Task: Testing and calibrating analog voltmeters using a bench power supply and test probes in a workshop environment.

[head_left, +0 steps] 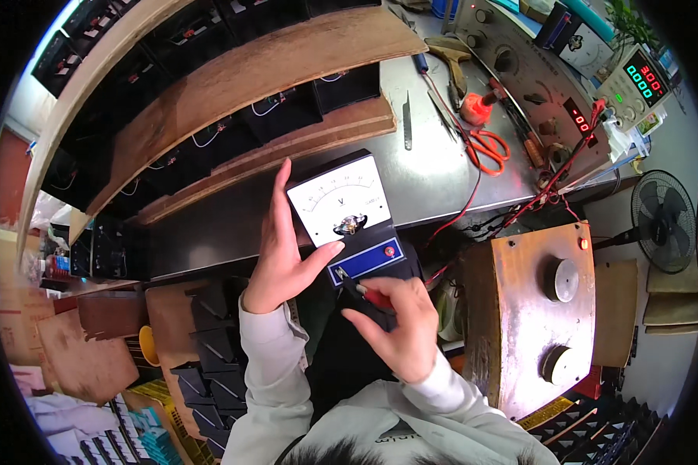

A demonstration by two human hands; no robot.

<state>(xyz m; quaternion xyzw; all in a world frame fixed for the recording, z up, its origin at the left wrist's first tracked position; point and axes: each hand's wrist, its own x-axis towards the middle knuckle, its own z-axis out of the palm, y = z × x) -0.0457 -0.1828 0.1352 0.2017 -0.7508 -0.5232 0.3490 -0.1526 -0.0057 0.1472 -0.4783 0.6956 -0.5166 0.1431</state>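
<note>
Hands — left (279,260) gripping meter (341,203), right (399,325) pinching red probe (378,297) — overhang bench edge (209,260).

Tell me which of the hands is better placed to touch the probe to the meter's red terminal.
Probably the right hand: it already pinches the red-handled probe just below the analog voltmeter, close to its red terminal. The left hand is busy gripping the meter's left side, steadying it.

- The right hand (399,329) hid most of the red-handled tool (376,297)
- The left hand (281,252) covered the meter's (341,203) left edge
- The fan (663,219) was cut off at the rim
</note>
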